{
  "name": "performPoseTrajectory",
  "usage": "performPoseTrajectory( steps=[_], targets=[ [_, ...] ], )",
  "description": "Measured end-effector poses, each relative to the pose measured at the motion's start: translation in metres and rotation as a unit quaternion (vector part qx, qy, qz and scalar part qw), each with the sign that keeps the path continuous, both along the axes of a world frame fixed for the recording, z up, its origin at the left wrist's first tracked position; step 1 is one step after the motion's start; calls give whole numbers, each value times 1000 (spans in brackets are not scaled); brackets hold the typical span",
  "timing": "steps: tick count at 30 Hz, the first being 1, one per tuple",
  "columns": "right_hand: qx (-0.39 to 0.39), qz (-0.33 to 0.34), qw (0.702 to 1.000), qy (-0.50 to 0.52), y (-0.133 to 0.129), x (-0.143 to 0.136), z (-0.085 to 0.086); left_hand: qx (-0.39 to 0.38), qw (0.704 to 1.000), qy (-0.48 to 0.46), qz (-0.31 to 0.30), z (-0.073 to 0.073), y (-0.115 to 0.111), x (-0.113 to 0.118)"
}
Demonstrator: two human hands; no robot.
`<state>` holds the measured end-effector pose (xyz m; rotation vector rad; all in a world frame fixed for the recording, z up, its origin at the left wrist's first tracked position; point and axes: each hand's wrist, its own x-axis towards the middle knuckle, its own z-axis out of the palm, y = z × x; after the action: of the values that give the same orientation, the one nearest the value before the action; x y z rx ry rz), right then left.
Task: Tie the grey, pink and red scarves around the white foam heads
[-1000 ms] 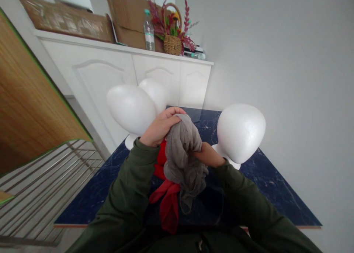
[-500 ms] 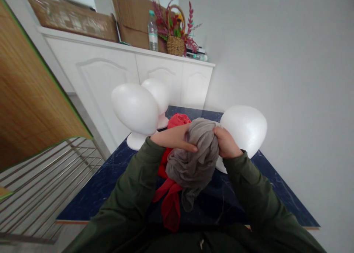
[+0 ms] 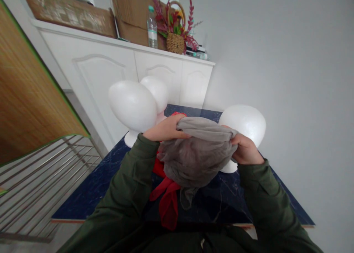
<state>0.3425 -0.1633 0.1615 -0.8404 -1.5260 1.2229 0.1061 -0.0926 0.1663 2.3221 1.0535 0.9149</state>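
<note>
Grey stretchy cloth (image 3: 196, 159) pinched taut between left hand (image 3: 163, 129) and right hand (image 3: 246, 149) (both grips closed on it) could snap loose, toppling foam head (image 3: 243, 125) near counter's far right edge.

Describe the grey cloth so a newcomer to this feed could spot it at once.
Find the dark blue marbled table with white foam heads on it. Just above its near edge, the grey cloth is stretched open between the left hand and right hand. Unlike the red cloth hanging beneath it, it is grey and held by both hands.

Head camera looks forward and down, close over the table (image 3: 110, 179).
</note>
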Motion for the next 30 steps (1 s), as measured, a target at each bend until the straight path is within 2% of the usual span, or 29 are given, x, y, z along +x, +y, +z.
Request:
performPoseTrajectory(
  steps=[3,7,12,14,16,18,21,23,24,26,28,30],
  targets=[
    [-22,3,1000,-8,-3,-3,1,26,999,11,-47,-3,1,1],
    [-17,2,999,-34,0,-6,-4,42,998,-45,18,-2,0,2],
    [28,-124,991,-41,8,-8,-12,73,988,-100,89,2,-4,6],
    [51,-137,989,-37,9,-12,-10,101,980,-120,122,3,-8,9],
    [83,-107,987,-86,8,-20,-8,132,970,-149,143,3,-13,13],
    [124,-26,972,-197,7,-32,-12,154,959,-180,156,3,-18,16],
    [146,132,913,-356,8,-47,-26,157,945,-236,163,3,-21,13],
    [128,180,892,-395,9,-47,-36,140,932,-294,163,4,-18,4],
    [107,184,894,-395,9,-44,-39,126,921,-329,165,5,-16,-2],
    [40,190,917,-349,7,-31,-43,91,892,-404,183,7,-10,-15],
    [-23,194,955,-223,1,-16,-40,51,863,-462,196,10,-5,-26],
    [-32,185,981,-51,-9,-2,-30,13,854,-483,195,13,-3,-30]
  ],
)
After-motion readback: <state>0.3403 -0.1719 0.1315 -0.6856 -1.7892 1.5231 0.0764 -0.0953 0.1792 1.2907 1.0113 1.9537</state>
